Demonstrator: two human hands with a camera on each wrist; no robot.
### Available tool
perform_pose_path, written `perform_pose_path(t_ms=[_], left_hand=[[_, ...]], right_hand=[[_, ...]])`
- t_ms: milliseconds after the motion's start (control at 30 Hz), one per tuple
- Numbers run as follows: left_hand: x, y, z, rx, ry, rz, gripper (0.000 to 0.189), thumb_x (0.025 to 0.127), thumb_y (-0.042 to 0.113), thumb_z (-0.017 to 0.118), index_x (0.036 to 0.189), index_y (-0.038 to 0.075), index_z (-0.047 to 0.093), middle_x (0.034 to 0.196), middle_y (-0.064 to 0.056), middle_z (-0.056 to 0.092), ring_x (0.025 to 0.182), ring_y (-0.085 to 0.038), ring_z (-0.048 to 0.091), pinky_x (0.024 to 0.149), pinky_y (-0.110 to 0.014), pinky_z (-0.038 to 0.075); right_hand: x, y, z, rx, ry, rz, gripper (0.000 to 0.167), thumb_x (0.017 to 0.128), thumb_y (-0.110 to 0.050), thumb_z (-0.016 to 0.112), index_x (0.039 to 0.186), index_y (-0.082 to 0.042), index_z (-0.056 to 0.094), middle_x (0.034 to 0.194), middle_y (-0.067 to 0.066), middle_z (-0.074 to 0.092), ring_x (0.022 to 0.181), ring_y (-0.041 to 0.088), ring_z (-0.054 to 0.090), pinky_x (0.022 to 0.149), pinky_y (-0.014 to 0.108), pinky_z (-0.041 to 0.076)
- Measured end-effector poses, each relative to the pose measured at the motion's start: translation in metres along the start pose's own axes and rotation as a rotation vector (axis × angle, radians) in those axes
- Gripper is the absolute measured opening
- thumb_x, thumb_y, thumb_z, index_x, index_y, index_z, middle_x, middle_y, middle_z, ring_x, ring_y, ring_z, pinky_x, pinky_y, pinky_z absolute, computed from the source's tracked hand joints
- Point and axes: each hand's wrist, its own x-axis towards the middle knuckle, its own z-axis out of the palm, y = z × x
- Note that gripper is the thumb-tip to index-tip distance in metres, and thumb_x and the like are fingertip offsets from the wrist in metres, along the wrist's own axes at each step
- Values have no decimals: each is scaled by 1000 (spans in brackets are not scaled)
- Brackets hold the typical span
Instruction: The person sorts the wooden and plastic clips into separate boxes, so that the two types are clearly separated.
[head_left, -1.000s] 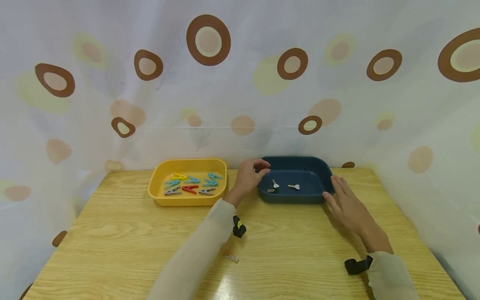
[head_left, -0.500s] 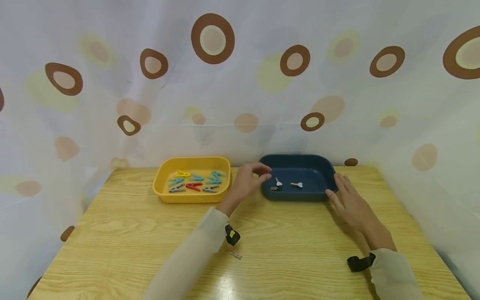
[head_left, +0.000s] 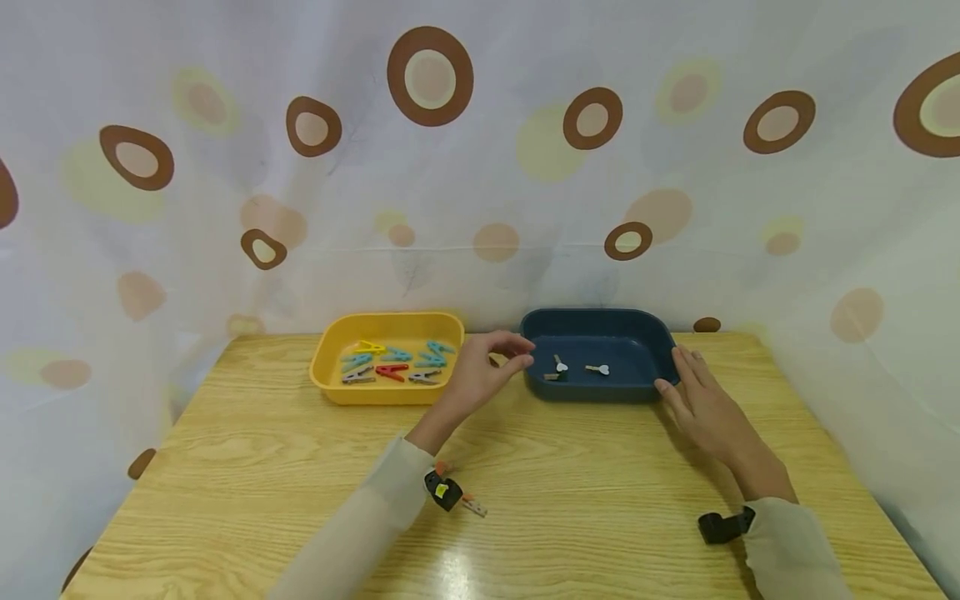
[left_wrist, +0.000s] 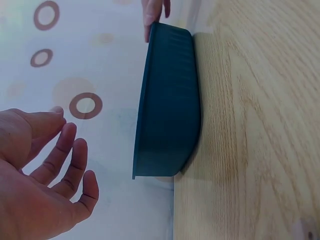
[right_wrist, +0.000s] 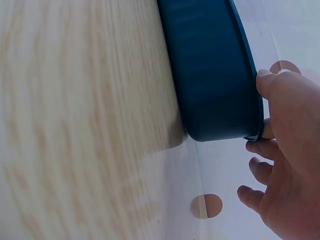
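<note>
My left hand (head_left: 476, 375) hovers at the left end of a dark blue tray (head_left: 600, 393), fingers loosely bent, with nothing visible between thumb and fingertips. In the left wrist view, a gap separates that hand (left_wrist: 47, 175) from the tray's wall (left_wrist: 167, 110). At the opposite end, my right hand (head_left: 705, 412) touches the rim; the right wrist view has its thumb (right_wrist: 266, 82) on the rim and the other fingers at the corner. Inside the blue tray lie small wooden clothespins with white hearts, one (head_left: 597, 369) near the middle and others at the left.
A yellow tray (head_left: 386, 398) to the left holds several yellow, light blue, red and grey clothespins. On the wooden table (head_left: 570, 492) lies a small pale clothespin (head_left: 474, 506), partly hidden by the left wrist's camera. A patterned curtain (head_left: 487, 192) stands behind the trays.
My left hand has drawn back slightly left and toward me, away from the blue tray. Another orange bit shows beside its wrist. The right hand keeps its place; the head view has shifted a little.
</note>
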Motion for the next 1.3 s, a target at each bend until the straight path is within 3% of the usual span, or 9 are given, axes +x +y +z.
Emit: perform_pose_path(t_ms=[200,333,467,867,1133,1300], left_hand=[[-13,3,-7,-11,-10,-27,15,96,12,74,110,10,78,104,-5,77,90,-16,68,74,-41,57],[-24,5,-14,13,-16,-27,16,95,13,75,111,11,78,101,-2,76,90,-16,69,74,-39,56],[-37,5,-22,-23,-29,-27,18,96,12,74,114,10,77,102,-3,76,91,-18,69,74,-36,57],[-77,6,-46,-75,-26,-92,17,98,15,73,114,13,76,104,1,75,94,-14,67,78,-34,56],[-104,-1,-58,-37,-8,-127,18,98,16,73,115,14,76,105,1,75,95,-15,67,78,-34,55],[-119,-5,-63,-15,3,-154,17,97,15,74,114,14,77,105,-4,75,95,-17,68,77,-33,55]], right_hand=[[0,0,-2,4,-1,-3,73,113,-39,37,162,5,6,168,28,4,155,45,-3,119,67,10],[0,0,-2,5,-5,-1,73,113,-39,37,162,5,6,168,28,4,155,44,-3,119,67,10],[-1,1,-2,7,-18,6,73,113,-40,36,163,4,4,169,27,2,155,44,-4,118,68,10],[3,0,-5,17,-24,-1,73,113,-40,36,162,6,5,168,28,3,155,44,-4,119,67,9],[2,-2,-5,17,-29,5,73,113,-40,35,162,5,4,168,28,2,155,44,-5,118,68,10],[2,-2,-4,12,-20,4,73,113,-40,35,162,5,4,168,28,3,155,45,-4,118,68,11]])
